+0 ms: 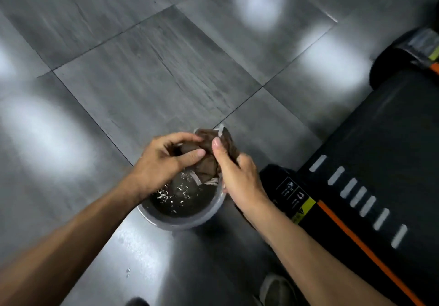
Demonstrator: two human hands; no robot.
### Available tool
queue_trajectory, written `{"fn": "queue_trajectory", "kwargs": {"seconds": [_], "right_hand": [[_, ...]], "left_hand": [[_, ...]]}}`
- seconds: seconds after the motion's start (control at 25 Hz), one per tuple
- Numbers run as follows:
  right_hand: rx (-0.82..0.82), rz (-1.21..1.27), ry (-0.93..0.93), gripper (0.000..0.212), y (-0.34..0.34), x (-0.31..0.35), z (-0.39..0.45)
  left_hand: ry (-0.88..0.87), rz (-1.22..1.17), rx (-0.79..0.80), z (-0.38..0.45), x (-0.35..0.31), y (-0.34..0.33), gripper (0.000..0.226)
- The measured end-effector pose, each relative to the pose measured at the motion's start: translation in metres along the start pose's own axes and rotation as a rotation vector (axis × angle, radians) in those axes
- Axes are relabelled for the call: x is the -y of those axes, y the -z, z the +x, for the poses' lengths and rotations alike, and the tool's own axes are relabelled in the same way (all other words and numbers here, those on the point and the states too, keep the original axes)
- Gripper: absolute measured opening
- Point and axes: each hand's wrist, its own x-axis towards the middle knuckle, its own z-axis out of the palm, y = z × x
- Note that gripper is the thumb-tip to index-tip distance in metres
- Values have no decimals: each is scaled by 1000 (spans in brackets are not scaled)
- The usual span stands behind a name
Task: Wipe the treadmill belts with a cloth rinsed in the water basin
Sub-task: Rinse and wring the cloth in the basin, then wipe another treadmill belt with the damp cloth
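A person's two hands grip a bunched brown cloth point(209, 156) directly above a round grey basin point(180, 221) that stands on a floor point(147, 63) of large dark grey tiles. The left hand point(164, 160) closes around the near-left part of the wad, thumb across the front and fingers curled over the top; the right hand point(234, 175) clamps the right side, its thumb pointing up along the fabric and its fingers wrapped behind. The cloth is held between them over the far half of the basin, with a pale edge or hem showing at its top and a few light strands hanging from its lower end toward the water point(183, 198). The water is dark, broken by bright flecks and ripples near the left wrist. Whether the lowest tip of the cloth touches the surface cannot be told. Both forearms are bare and reach in from the bottom corners of the view. To the right of the basin lies the end of a treadmill point(370, 151), its black belt marked with a row of short white dashes, an orange stripe point(356, 241) running along its side rail, and a yellow-and-black warning label point(300, 207) on the end cap just beside the right wrist. A grey shoe point(276, 290) shows at the bottom edge, and soft reflections of overhead lights spread across the glossy tiles.
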Motion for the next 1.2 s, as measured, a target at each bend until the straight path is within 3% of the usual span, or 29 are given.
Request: {"fn": "queue_trajectory", "kwargs": {"seconds": [0.08, 0.2, 0.32, 0.4, 0.52, 0.72, 0.8, 0.92, 1.04, 1.2], "right_hand": [[-66, 199, -93, 75, 25, 14, -18], [-148, 537, -193, 61, 65, 33, -55], [-225, 793, -225, 41, 108, 47, -96], [-175, 899, -203, 32, 133, 58, -127], [-68, 918, -135, 39, 170, 66, -172], [-144, 1008, -161, 63, 224, 55, -222], [-240, 1027, -201, 54, 240, 49, -238], [-381, 1022, -289, 17, 259, 41, -263], [-553, 962, -333, 18, 276, 29, -286], [-791, 1074, -299, 18, 310, -1, -324]], "left_hand": [[25, 83, 47, -12, -23, -20, 33], [133, 151, 248, -36, -66, -59, 33], [356, -129, 311, -62, -115, -100, 25], [421, -167, 272, -76, -137, -119, 26], [389, -49, 383, -98, -173, -141, 23], [268, -11, 514, -124, -220, -181, 22], [179, 2, 637, -131, -229, -198, 30], [118, 13, 684, -145, -240, -223, 28], [122, 7, 702, -163, -248, -248, 26], [241, -74, 622, -187, -249, -281, 31]]}}
